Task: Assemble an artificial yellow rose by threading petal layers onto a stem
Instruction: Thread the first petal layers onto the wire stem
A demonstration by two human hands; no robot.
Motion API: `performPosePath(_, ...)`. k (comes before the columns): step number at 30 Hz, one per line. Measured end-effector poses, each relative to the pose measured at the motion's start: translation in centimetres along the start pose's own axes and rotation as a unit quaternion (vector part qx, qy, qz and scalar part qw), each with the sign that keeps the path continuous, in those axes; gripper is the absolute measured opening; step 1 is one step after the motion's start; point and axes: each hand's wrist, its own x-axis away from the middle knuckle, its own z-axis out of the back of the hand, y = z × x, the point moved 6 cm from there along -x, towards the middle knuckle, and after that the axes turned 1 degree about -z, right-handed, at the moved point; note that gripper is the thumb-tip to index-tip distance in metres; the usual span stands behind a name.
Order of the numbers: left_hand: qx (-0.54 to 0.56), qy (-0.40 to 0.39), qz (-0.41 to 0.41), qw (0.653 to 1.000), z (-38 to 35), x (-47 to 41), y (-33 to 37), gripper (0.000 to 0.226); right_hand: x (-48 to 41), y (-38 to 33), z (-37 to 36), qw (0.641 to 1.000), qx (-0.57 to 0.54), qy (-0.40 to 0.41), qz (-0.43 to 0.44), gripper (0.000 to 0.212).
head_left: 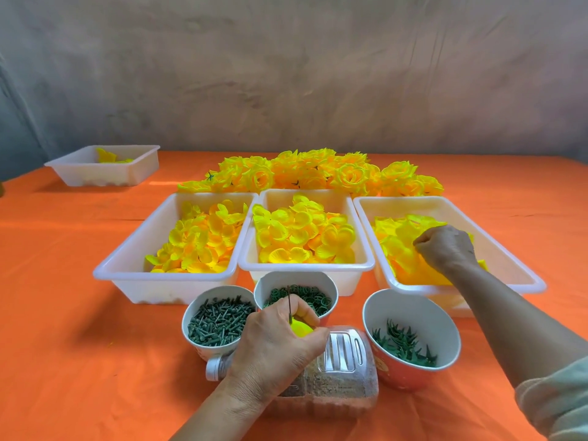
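lower centre: left hand (280, 342) is gripping the stem (289, 300) with its yellow bud (300, 328), hiding part of the bottle (340, 370); lower right: red bowl (397, 374) print is blurring, unreadable | centre right: right hand (445, 246) is pinching petal layers (401, 237) in the right tray (445, 211); fingertips hidden

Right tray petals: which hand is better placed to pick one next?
The right hand: its fingers curl on the petals in the right tray. The left hand is busy gripping the stem.
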Motion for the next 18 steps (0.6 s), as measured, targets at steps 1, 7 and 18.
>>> performPosePath(1, -0.001, 0.001, 0.001, 1.000, 0.0, 0.0, 0.0, 0.021, 0.2, 0.1, 0.2, 1.000, -0.004, 0.007, 0.003, 0.025)
performPosePath(7, 0.006, -0.003, 0.003, 1.000, 0.0, 0.1, 0.1, 0.021, 0.7, 0.3, 4.0, 0.984, -0.112, 0.135, -0.002, 0.042)
performPosePath(18, -0.008, -0.004, 0.001, 1.000, 0.1, 0.2, 0.2, 0.016, 5.4, -3.5, 5.4, 0.811, -0.579, -0.074, -0.042, 0.014)
